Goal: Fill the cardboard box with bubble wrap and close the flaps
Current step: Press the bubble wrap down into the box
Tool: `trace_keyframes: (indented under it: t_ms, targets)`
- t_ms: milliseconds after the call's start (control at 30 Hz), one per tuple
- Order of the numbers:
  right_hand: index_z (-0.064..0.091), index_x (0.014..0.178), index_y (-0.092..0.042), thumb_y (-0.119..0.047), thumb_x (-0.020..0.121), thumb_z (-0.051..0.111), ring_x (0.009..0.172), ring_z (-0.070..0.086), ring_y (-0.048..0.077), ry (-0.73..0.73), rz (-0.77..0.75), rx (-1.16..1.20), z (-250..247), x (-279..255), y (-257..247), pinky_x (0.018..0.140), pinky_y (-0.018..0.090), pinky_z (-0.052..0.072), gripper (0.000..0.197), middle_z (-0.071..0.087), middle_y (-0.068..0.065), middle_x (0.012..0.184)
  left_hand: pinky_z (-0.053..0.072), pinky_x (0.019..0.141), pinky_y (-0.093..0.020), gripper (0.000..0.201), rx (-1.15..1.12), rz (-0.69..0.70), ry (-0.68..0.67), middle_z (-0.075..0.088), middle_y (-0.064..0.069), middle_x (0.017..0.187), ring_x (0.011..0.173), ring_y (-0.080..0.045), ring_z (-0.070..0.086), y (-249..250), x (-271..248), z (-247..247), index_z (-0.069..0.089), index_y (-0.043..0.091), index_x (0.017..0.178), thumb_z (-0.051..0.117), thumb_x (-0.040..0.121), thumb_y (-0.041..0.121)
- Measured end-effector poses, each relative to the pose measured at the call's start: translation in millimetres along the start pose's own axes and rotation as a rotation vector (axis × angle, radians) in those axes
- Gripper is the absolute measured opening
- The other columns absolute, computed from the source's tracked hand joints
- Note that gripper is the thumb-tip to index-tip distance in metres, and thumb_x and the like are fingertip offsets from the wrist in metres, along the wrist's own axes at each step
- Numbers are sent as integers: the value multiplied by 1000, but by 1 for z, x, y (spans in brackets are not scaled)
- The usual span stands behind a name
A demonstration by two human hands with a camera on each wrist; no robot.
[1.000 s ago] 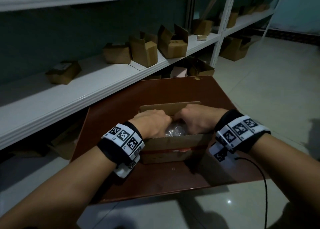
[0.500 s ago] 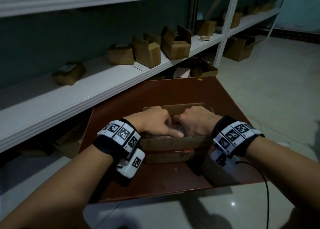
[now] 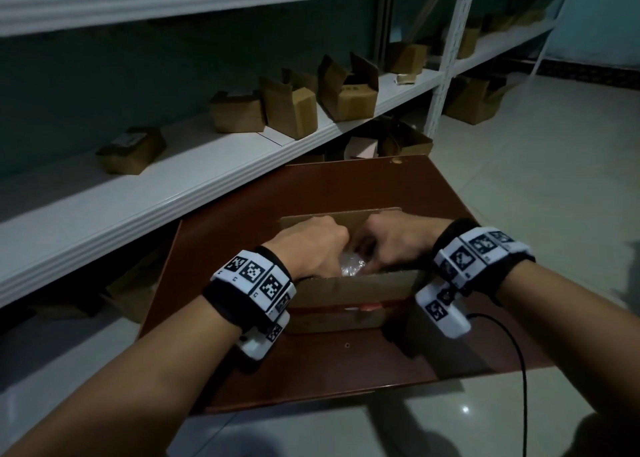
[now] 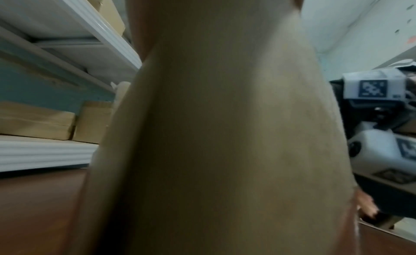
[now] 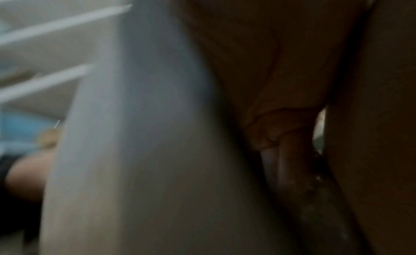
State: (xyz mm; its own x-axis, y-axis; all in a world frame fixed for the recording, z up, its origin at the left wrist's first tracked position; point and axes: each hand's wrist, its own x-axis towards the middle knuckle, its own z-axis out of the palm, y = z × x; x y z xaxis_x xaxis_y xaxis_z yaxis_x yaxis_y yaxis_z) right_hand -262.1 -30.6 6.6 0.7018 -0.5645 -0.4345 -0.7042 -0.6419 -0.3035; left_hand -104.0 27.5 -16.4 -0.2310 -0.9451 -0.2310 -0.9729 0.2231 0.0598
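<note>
An open cardboard box (image 3: 349,295) with a red tape band stands on the brown table (image 3: 311,363); its far flap (image 3: 346,216) is upright. Crinkled clear bubble wrap (image 3: 350,269) shows inside it between my hands. My left hand (image 3: 311,245) and right hand (image 3: 393,242) are side by side in the box mouth, with their fingers bent down into the wrap. The fingertips are hidden from the head camera. In the right wrist view, fingers (image 5: 290,152) run down against the wrap (image 5: 315,180). The left wrist view is mostly blurred skin.
White shelving (image 3: 145,193) runs along the table's far-left side and carries several small cardboard boxes (image 3: 291,110). More boxes (image 3: 405,141) sit on the floor behind the table. A black cable (image 3: 519,370) hangs from my right wrist. Pale tiled floor (image 3: 554,197) lies to the right.
My left forefinger, stretched flat across the wrap half a second ago, has curled under. Both hands have stayed in the box mouth, working the wrap down.
</note>
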Motion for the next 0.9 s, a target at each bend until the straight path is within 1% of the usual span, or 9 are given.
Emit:
trace_keyframes:
  t_ms: [100, 233, 300, 367, 433, 633, 700, 800, 900]
  targets:
    - [70, 104, -20, -30, 84, 79, 89, 66, 18, 32, 41, -179, 4, 10, -6, 79, 33, 58, 25, 70, -3, 93, 59, 61, -35, 24, -18, 6, -9, 65, -2, 82, 69, -18, 64, -2, 0, -1, 71, 16, 87, 78, 83, 39]
    - [60, 86, -27, -27, 84, 78, 85, 64, 19, 99, -15, -251, 7, 12, -5, 71, 29, 52, 18, 57, -9, 80, 62, 67, -39, 25, -45, 37, -49, 64, -1, 80, 72, -19, 64, -3, 0, -3, 70, 17, 83, 79, 80, 40]
    - [63, 90, -26, -29, 82, 79, 85, 63, 18, 98, -13, -246, 10, 12, -4, 74, 30, 53, 17, 61, -9, 85, 62, 68, -41, 28, -53, 37, -78, 67, -2, 80, 72, -20, 65, -7, -1, -3, 71, 16, 83, 78, 77, 43]
    - [69, 106, -24, -33, 83, 77, 89, 65, 19, 101, -25, -254, 13, 15, -2, 77, 32, 56, 26, 67, -5, 95, 60, 69, -39, 34, -74, 30, -86, 69, 0, 82, 76, -20, 66, -11, -2, -4, 74, 19, 87, 75, 79, 51]
    - [70, 111, -24, -35, 87, 72, 87, 64, 19, 111, -38, -287, 16, 16, -3, 73, 30, 52, 26, 68, -3, 98, 59, 70, -36, 39, -98, 21, -67, 69, 3, 84, 78, -18, 66, -14, -3, -5, 76, 22, 92, 72, 81, 59]
    - [68, 105, -18, -36, 92, 68, 80, 60, 16, 143, -46, -385, 16, 15, -9, 75, 31, 52, 23, 59, -6, 86, 62, 74, -40, 26, -62, 16, -72, 65, 2, 86, 79, -19, 64, -10, 1, -4, 71, 21, 89, 78, 81, 44]
    - [67, 103, -18, -36, 92, 68, 77, 60, 15, 149, -43, -407, 19, 16, -10, 73, 30, 52, 21, 57, -7, 82, 60, 68, -36, 24, -47, 17, -64, 62, 1, 84, 76, -18, 62, -7, 1, -3, 67, 21, 84, 79, 82, 42]
    - [68, 97, -20, -37, 92, 67, 73, 62, 16, 162, -51, -435, 22, 15, -10, 72, 30, 55, 17, 59, -8, 78, 43, 55, -26, 33, -21, 31, -29, 50, 2, 77, 68, -14, 52, -1, 0, -2, 49, 25, 70, 76, 86, 36]
    - [67, 101, -22, -39, 92, 67, 73, 62, 14, 176, -52, -419, 22, 11, -9, 70, 28, 53, 19, 63, -7, 82, 46, 60, -28, 28, -13, 4, -15, 54, 0, 87, 77, -19, 56, -1, -1, -2, 61, 18, 85, 78, 84, 40]
